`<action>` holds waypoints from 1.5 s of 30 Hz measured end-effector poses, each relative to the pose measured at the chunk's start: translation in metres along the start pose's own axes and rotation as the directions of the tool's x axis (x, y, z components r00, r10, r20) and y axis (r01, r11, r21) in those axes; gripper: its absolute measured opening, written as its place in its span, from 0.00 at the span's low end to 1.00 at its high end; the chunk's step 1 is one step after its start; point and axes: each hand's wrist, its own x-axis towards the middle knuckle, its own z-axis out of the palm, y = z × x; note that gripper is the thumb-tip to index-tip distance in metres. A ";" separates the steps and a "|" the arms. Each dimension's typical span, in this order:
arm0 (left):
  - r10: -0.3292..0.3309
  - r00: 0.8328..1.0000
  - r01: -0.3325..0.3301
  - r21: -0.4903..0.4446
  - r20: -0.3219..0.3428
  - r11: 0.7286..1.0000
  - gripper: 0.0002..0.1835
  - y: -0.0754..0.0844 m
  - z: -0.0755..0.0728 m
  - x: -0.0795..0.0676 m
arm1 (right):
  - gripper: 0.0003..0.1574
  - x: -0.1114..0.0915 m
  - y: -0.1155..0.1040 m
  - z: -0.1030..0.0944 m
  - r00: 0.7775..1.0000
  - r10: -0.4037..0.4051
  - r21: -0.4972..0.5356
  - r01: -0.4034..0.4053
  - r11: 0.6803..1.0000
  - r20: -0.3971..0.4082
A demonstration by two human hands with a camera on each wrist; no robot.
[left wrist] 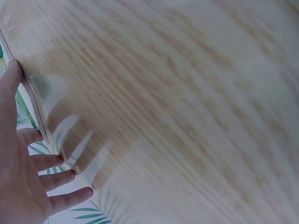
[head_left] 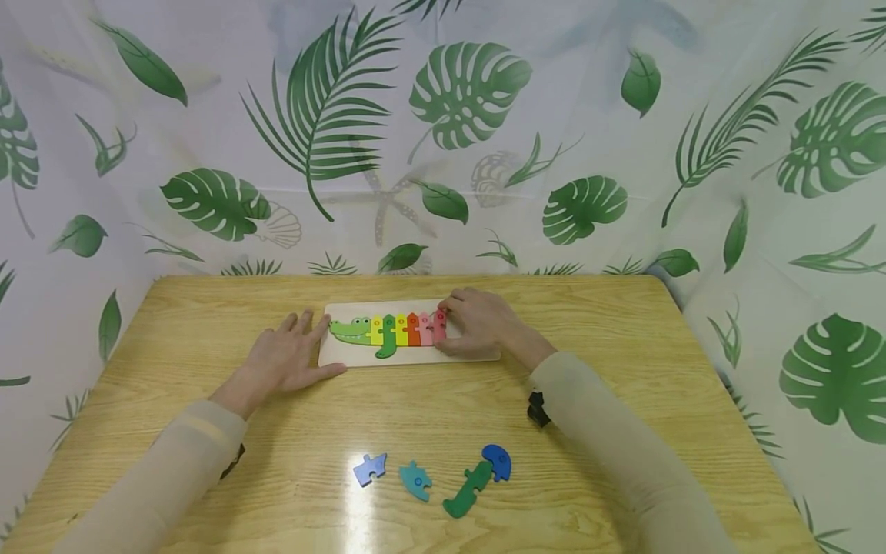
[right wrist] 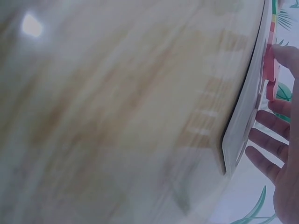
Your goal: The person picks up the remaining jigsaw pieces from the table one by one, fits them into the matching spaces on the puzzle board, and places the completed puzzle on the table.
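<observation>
A white puzzle board (head_left: 349,358) lies toward the back of the table, bearing a crocodile puzzle: a green head, then yellow, green, orange and pink pieces. My right hand (head_left: 484,322) is over the board's right part, with thumb and index finger pinching the red puzzle piece (head_left: 440,326) at the row's right end. In the right wrist view, the thumb and index finger sit at opposite ends of that red piece. My left hand (head_left: 284,360) touches the board's left end, its fingers spread and fairly straight; the thumb lies along the near edge.
Nearer on the wooden table (head_left: 277,477) lie several loose pieces: a periwinkle piece (head_left: 370,468), a teal piece (head_left: 415,481), a green leg-like piece (head_left: 467,490) and a dark blue rounded piece (head_left: 497,462) touching it. A leaf-printed cloth (head_left: 471,223) hangs behind and beside the table.
</observation>
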 end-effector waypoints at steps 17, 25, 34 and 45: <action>0.005 1.000 -0.005 0.005 -0.007 1.000 0.54 0.001 -0.001 -0.001 | 0.47 0.001 -0.001 0.001 1.000 -0.003 0.003 0.003 1.000 0.009; 0.002 1.000 -0.002 -0.004 -0.003 1.000 0.54 0.001 -0.001 -0.001 | 0.46 0.000 -0.003 -0.001 1.000 -0.006 0.020 0.006 1.000 0.007; 0.004 1.000 -0.004 -0.007 -0.012 1.000 0.54 0.001 -0.002 -0.001 | 0.46 0.002 -0.003 -0.002 0.999 -0.002 0.007 0.002 1.000 0.032; 0.002 1.000 -0.003 -0.010 -0.014 1.000 0.54 0.002 -0.002 -0.001 | 0.46 0.003 -0.002 0.000 1.000 -0.013 -0.004 0.013 1.000 0.017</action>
